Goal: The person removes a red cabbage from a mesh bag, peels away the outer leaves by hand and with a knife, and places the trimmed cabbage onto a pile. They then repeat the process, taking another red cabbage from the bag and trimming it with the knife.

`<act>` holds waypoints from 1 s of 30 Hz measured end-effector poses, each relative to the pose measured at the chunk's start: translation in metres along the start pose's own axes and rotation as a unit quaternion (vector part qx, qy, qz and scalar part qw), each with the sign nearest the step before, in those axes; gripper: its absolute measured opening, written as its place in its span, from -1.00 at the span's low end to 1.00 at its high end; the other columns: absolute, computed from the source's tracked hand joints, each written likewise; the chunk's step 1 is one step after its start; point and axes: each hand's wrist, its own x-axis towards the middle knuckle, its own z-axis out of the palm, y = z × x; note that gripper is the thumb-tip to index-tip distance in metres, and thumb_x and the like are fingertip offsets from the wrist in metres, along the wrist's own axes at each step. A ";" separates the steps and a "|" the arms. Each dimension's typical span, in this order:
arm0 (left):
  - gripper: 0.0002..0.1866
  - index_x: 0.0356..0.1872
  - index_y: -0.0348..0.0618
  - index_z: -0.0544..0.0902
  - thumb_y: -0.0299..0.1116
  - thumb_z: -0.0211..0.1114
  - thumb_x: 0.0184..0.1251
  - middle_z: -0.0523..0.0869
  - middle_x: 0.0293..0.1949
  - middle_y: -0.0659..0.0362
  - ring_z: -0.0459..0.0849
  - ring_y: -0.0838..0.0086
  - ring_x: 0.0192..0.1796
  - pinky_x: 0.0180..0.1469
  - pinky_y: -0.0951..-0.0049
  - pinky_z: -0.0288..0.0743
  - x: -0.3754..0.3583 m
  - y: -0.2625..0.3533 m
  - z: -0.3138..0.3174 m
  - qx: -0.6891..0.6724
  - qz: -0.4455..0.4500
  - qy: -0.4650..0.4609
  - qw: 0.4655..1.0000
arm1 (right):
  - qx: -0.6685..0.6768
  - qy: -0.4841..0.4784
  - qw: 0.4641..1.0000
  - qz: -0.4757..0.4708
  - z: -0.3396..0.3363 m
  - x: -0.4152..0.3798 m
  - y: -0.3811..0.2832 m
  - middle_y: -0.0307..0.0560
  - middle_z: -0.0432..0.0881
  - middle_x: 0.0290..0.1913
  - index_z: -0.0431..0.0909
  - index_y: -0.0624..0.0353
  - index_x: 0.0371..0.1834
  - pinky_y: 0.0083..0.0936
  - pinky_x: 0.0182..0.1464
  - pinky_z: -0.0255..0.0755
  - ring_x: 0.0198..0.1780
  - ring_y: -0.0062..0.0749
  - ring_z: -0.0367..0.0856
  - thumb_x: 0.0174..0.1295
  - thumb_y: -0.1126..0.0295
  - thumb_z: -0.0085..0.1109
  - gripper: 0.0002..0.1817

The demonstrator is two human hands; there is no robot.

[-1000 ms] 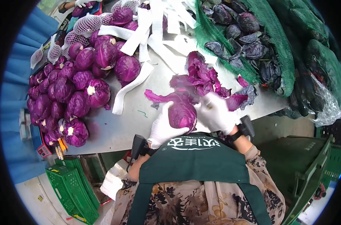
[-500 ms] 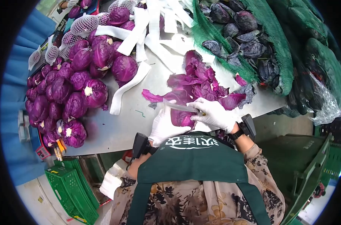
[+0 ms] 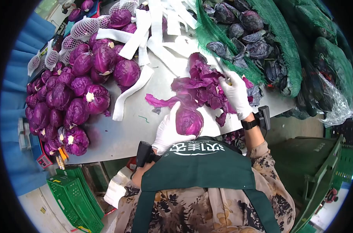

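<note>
A red cabbage [image 3: 190, 122] rests at the table's near edge, its purple head facing up. My left hand [image 3: 169, 130], in a white glove, is wrapped round its left side and grips it. Off to the right, my gloved right hand [image 3: 235, 95] is closed on a knife [image 3: 222, 66], whose blade is blurred and points away from me; its handle is mostly hidden by the fingers. Loose purple cabbage leaves [image 3: 201, 87] lie in a heap just beyond the cabbage, close to the right hand.
Many red cabbages [image 3: 61, 95] are piled at the left, some in white foam nets [image 3: 85, 28]. White net sleeves [image 3: 135, 40] lie across the back of the metal table [image 3: 126, 136]. A green mesh sack [image 3: 293, 46] of dark cabbages stands back right. Green crates [image 3: 73, 198] are below left.
My right hand has moved with the knife away from the cabbage, to the right and farther back. The left hand still holds the cabbage, whose top is now uncovered.
</note>
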 end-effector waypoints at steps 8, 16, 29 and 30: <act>0.22 0.44 -0.21 0.11 -0.04 0.64 -0.30 0.39 0.31 -0.13 0.41 0.03 0.32 0.35 0.16 0.29 -0.003 -0.001 -0.003 -0.020 -0.006 -0.030 0.999 | -0.026 -0.318 0.946 -0.059 0.025 -0.035 -0.023 -0.01 0.59 -0.08 0.52 0.24 0.16 -0.47 0.01 0.47 -0.06 -0.32 0.59 0.09 0.09 0.40 -0.37; 0.18 0.42 -0.18 0.18 0.00 0.64 -0.30 0.37 0.33 -0.09 0.43 0.04 0.31 0.35 0.19 0.30 -0.003 -0.014 0.001 0.061 0.088 -0.036 0.994 | 0.049 -0.324 0.940 -0.093 0.045 -0.029 -0.004 0.09 0.57 -0.45 0.55 0.22 -0.28 -0.30 -0.27 0.43 -0.41 -0.06 0.56 0.11 0.34 0.17 -0.80; 0.07 0.32 -0.23 0.13 -0.12 0.62 -0.20 0.40 0.21 -0.14 0.47 0.14 0.27 0.28 0.24 0.38 -0.015 -0.021 -0.011 -0.134 -0.052 -0.023 0.989 | -0.025 -0.312 0.949 -0.043 0.034 -0.070 -0.015 0.06 0.54 0.02 0.42 0.15 0.27 -0.31 0.07 0.49 0.00 -0.18 0.60 0.00 -0.16 0.38 -0.16; 0.07 0.32 -0.23 0.13 -0.12 0.62 -0.20 0.40 0.21 -0.14 0.47 0.14 0.27 0.28 0.24 0.38 -0.015 -0.019 -0.013 -0.133 -0.052 -0.022 0.990 | -0.054 -0.329 0.941 -0.059 0.034 -0.068 -0.018 0.07 0.54 0.00 0.42 0.16 0.27 -0.30 0.05 0.49 -0.01 -0.16 0.60 0.01 -0.16 0.38 -0.16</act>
